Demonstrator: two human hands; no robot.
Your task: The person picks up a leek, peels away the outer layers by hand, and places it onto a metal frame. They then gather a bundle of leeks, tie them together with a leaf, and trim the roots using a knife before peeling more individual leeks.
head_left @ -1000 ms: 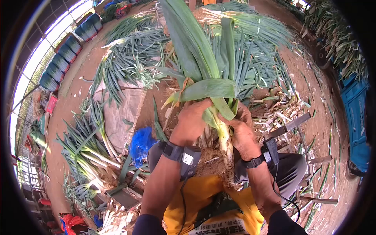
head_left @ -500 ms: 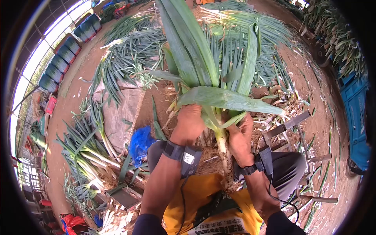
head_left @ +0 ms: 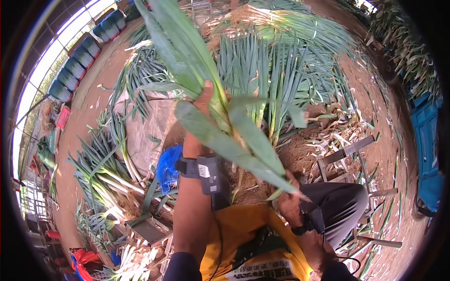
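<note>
A large leek (head_left: 185,51) with broad green leaves slants across the middle of the view. My left hand (head_left: 202,105) is wrapped round its leafy part. Loose leaves (head_left: 225,143) hang down over its lower stem and hide part of it. My right hand (head_left: 289,201) is lower, near my knee, with bent fingers against the tip of a hanging leaf and the stem's lower end. The leaf partly covers those fingers, so their exact hold is unclear.
Piles of leeks (head_left: 309,33) lie ahead, with more leeks (head_left: 105,178) at the left. A blue plastic bag (head_left: 168,168) lies by my left arm. A metal frame (head_left: 349,150) stands at the right, near peeled scraps (head_left: 328,136). Blue crates (head_left: 426,145) are at the far right.
My left hand has moved up and left with the leek, which now tilts left. My right hand has moved down, away from the upper stem. The long leaf has swung downward.
</note>
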